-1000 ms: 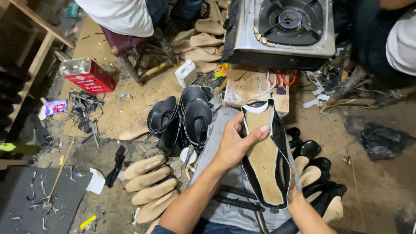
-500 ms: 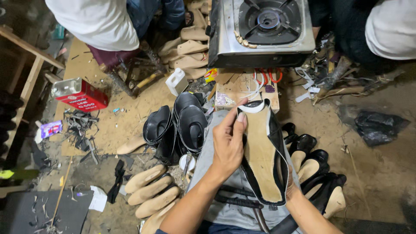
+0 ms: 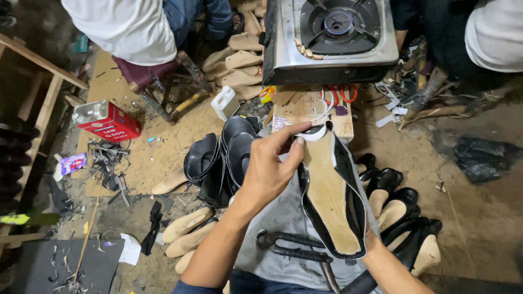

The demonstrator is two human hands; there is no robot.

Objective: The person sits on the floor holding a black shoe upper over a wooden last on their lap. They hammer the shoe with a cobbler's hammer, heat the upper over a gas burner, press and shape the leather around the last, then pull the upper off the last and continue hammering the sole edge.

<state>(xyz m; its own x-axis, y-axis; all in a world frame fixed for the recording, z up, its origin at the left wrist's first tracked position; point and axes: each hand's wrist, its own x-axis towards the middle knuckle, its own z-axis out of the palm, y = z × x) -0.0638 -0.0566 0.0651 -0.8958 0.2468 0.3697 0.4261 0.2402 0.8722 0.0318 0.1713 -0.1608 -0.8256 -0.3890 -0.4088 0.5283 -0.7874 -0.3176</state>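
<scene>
On the lap, a lasted shoe [image 3: 332,201] lies sole-up; the left hand [image 3: 269,171] pinches its toe edge. The right hand, hidden beneath, cannot be judged. Upper looks partly pulled over; finished pairs [image 3: 397,207] wait alongside.

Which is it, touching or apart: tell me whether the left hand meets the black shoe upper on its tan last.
Touching. The head view shows the left hand with fingertips pressed on the toe edge of the black shoe upper.

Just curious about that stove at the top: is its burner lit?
No, the burner on the gas stove shows only bare dark metal rings, with no flame.
</scene>
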